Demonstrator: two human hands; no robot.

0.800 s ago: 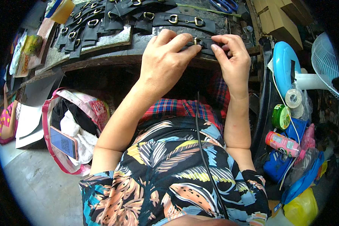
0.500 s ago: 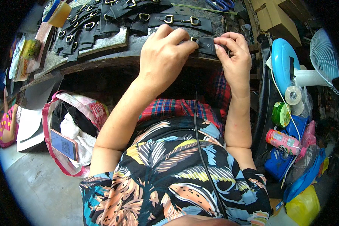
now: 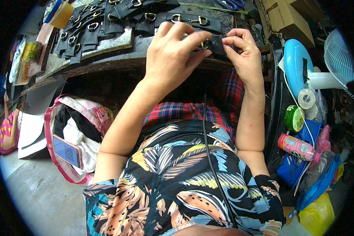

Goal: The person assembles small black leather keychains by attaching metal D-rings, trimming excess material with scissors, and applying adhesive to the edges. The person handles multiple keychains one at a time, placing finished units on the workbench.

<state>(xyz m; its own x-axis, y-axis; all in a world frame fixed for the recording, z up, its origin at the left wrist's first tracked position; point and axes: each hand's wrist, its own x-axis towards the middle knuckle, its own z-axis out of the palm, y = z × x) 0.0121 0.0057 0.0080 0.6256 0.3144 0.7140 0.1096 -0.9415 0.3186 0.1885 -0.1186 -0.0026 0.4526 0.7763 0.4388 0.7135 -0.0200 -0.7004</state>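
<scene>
A short black leather strap (image 3: 216,44) with a gold-coloured metal ring lies across the front edge of the workbench, between my two hands. My left hand (image 3: 171,53) has its forefinger and thumb around the ring end, one above and one below. At the strap's other end, my right hand (image 3: 244,53) is curled, with thumb and fingertips closed on the edge. Behind it lies a longer black strap (image 3: 212,24) with gold horsebit-style hardware. Several more black straps (image 3: 91,37) with gold rings are heaped at the left. My left fingers partly cover the ring.
The dark workbench (image 3: 106,65) curves across the top. A pink-rimmed bag (image 3: 49,129) with a phone (image 3: 67,151) stands low on the left. On the right are a blue round lid-like thing (image 3: 297,65), a white fan (image 3: 338,59), a pink bottle (image 3: 297,147) and cardboard boxes (image 3: 289,23).
My left forefinger and thumb have spread from a tight pinch, showing more of the ring. The right hand stays at the strap's end, slightly shifted.
</scene>
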